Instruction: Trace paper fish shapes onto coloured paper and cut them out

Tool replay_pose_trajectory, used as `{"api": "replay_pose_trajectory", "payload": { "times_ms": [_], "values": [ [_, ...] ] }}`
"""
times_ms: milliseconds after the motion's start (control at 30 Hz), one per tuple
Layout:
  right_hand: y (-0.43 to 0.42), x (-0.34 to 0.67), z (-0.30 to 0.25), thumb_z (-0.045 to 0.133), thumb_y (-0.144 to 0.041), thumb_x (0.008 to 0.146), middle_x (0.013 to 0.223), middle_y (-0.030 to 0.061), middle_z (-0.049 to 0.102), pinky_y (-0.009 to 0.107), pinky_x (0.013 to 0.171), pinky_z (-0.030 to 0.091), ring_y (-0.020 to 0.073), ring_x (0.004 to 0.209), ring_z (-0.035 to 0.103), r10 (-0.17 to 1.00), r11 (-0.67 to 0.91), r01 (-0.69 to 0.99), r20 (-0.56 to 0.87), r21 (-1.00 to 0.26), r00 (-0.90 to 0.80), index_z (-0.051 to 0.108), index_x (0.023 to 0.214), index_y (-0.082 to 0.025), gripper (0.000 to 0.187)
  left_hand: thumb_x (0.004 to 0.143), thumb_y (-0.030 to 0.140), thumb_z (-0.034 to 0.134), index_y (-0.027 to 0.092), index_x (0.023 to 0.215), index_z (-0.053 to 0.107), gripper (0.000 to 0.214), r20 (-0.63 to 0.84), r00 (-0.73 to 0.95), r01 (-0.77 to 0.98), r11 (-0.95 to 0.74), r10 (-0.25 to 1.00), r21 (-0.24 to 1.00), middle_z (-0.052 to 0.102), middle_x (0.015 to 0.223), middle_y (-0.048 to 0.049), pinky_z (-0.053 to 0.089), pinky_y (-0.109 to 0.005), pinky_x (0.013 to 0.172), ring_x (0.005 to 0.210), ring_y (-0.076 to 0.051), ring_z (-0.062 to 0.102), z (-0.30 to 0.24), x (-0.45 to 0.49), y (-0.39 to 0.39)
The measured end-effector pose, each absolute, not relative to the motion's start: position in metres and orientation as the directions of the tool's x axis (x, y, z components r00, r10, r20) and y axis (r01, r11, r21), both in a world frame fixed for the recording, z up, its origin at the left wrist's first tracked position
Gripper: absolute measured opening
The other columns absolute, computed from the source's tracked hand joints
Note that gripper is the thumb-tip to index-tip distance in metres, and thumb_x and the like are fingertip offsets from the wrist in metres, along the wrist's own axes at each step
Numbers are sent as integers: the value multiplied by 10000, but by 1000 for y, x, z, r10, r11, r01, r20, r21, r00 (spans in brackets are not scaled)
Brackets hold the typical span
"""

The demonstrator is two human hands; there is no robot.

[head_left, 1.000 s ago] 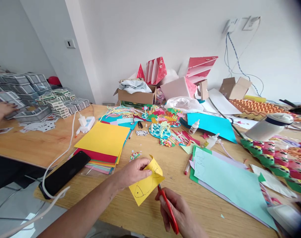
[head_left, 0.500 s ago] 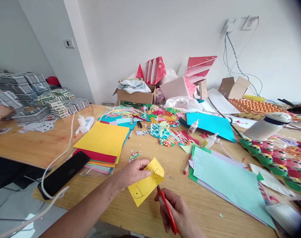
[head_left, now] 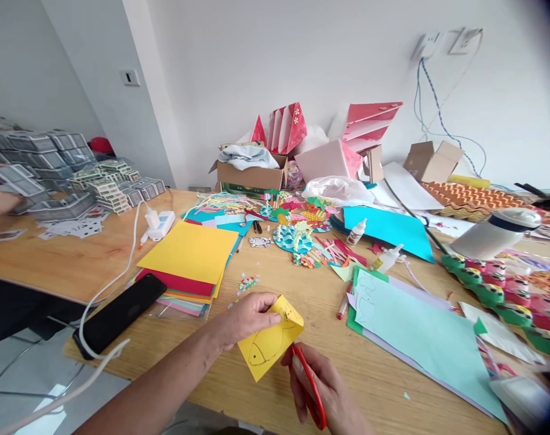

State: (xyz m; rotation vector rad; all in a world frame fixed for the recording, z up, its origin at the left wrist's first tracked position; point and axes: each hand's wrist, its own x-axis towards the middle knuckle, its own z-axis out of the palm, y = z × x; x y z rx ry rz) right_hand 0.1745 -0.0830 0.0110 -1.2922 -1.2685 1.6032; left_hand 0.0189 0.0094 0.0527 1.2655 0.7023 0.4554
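Observation:
My left hand (head_left: 253, 320) pinches a small piece of yellow paper (head_left: 270, 350) between thumb and fingers, above the front of the table. Fish outlines are drawn on it in dark ink, and its upper right corner bends over. Red-handled scissors (head_left: 312, 386) are gripped in my right hand (head_left: 320, 383), just below the paper's right edge. Their blades are mostly hidden at the paper's edge, so I cannot tell whether they are cutting. Tiny coloured paper scraps (head_left: 248, 283) lie beyond my left hand.
Stacked coloured sheets (head_left: 188, 251) and a black phone (head_left: 121, 311) lie on the left. To the right are pale blue sheets (head_left: 420, 338), a marker (head_left: 343, 305) and glue bottles (head_left: 357, 231). Paper fish decorations (head_left: 297, 232) sit behind. Another person's hand (head_left: 0, 208) holds packs at far left.
The paper's upper right corner is bent over further, and the scissors sit closer against its right edge. The whole view has shifted slightly. Both hands keep their holds.

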Motion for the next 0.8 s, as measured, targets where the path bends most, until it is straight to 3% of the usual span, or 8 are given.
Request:
{"api": "replay_pose_trajectory", "payload": {
  "times_ms": [367, 633, 800],
  "values": [
    [-83, 168, 2, 349, -694, 747, 373, -90, 413, 168, 318, 222, 46, 284, 346, 926, -322, 62, -328, -945, -187, 437, 766, -170, 531, 675, 437, 632, 130, 872, 552, 374, -239, 715, 39, 304, 657, 952, 558, 782, -15, 343, -206, 578, 652, -111, 484, 46, 19, 12],
    [-82, 169, -1, 362, -671, 759, 387, -96, 402, 169, 319, 222, 46, 288, 344, 928, -296, 63, -303, -953, -218, 436, 779, -168, 509, 685, 435, 619, 123, 913, 566, 389, -229, 723, 52, 279, 651, 959, 586, 824, -39, 358, -224, 607, 686, -133, 509, 45, 19, 10],
    [-81, 171, 7, 363, -630, 788, 424, -75, 428, 181, 364, 256, 52, 333, 378, 931, -265, 70, -274, -962, -240, 443, 755, -166, 471, 680, 431, 623, 120, 842, 554, 357, -228, 729, 72, 259, 646, 963, 546, 759, -14, 340, -215, 584, 644, -114, 474, 45, 19, 9]
  ]
}}
